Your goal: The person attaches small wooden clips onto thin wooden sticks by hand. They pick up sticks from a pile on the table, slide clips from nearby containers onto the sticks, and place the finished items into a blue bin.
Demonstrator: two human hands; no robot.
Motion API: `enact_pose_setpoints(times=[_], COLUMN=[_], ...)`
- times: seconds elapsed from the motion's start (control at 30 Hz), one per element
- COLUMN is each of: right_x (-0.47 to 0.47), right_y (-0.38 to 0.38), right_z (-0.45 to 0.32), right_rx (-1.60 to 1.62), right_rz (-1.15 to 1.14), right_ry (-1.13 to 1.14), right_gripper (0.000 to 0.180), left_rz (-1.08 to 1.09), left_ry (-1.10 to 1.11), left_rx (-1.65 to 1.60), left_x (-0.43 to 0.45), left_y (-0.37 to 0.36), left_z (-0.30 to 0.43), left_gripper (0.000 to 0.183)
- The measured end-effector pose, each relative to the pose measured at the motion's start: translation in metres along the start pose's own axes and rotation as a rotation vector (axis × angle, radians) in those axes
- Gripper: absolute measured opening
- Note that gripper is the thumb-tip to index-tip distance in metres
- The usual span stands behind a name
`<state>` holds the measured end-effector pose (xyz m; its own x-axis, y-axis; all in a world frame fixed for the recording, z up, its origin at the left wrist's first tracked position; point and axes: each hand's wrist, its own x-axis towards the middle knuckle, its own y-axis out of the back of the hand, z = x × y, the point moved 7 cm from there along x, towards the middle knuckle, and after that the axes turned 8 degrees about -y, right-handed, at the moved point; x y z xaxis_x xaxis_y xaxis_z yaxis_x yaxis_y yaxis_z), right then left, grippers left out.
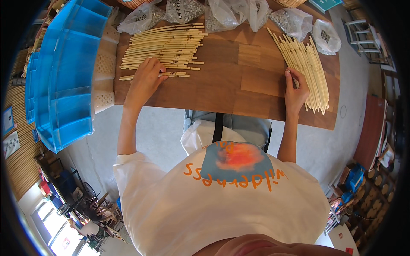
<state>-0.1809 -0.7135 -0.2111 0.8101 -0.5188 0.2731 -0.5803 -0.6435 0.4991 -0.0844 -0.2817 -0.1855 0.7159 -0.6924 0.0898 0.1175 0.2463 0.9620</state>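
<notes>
On a wooden table [217, 89] thin bamboo sticks lie in two groups. My left hand [149, 75] rests at the near edge of the left group [166, 48], its fingertips on the nearest sticks [181, 74]; whether it grips one is hard to tell. My right hand [295, 86] is beside the right group of sticks [307, 67]. Its thumb and forefinger pinch a small, pale metallic-looking piece [288, 71]. The other fingers are curled, and part of that group is behind the hand.
Clear plastic bags of small metallic pieces [184, 11] line the table's far side, with another bag [326, 36] at the far right corner. Blue plastic bins [67, 73] stand at the left, next to perforated pale containers [105, 64]. A stool [363, 36] stands beyond the right edge.
</notes>
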Motion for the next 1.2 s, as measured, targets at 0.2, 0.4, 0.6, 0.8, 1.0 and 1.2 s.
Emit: enact_pose_setpoints(times=[0.2,0.4,0.6,0.8,1.0,1.2], right_x=[-0.001,-0.003,-0.005,0.027,0.058,0.052], right_y=[0.0,0.002,-0.033,-0.069,-0.056,-0.07], right_z=[-0.002,-0.009,-0.034,-0.066,-0.075,-0.06], right_rx=[-0.008,-0.029,0.189,0.571,0.708,0.868], right_rz=[0.016,0.045,-0.114,-0.347,-0.379,-0.45], right_ry=[0.01,0.063,0.05,-0.083,-0.052,-0.181], right_gripper=[0.014,0.014,0.015,0.017,0.017,0.018], left_rz=[0.001,0.053,0.363,0.578,0.585,0.612], left_ry=[-0.158,-0.187,-0.269,-0.353,-0.338,-0.32], left_rx=[0.468,0.394,0.13,-0.08,-0.082,-0.071], left_x=[-0.007,-0.022,0.031,0.114,0.141,0.138], left_y=[-0.014,-0.032,-0.004,0.011,0.013,0.009], left_z=[0.022,0.006,0.063,0.104,0.109,0.106], left_gripper=[0.017,0.018,0.028,0.026,0.024,0.026])
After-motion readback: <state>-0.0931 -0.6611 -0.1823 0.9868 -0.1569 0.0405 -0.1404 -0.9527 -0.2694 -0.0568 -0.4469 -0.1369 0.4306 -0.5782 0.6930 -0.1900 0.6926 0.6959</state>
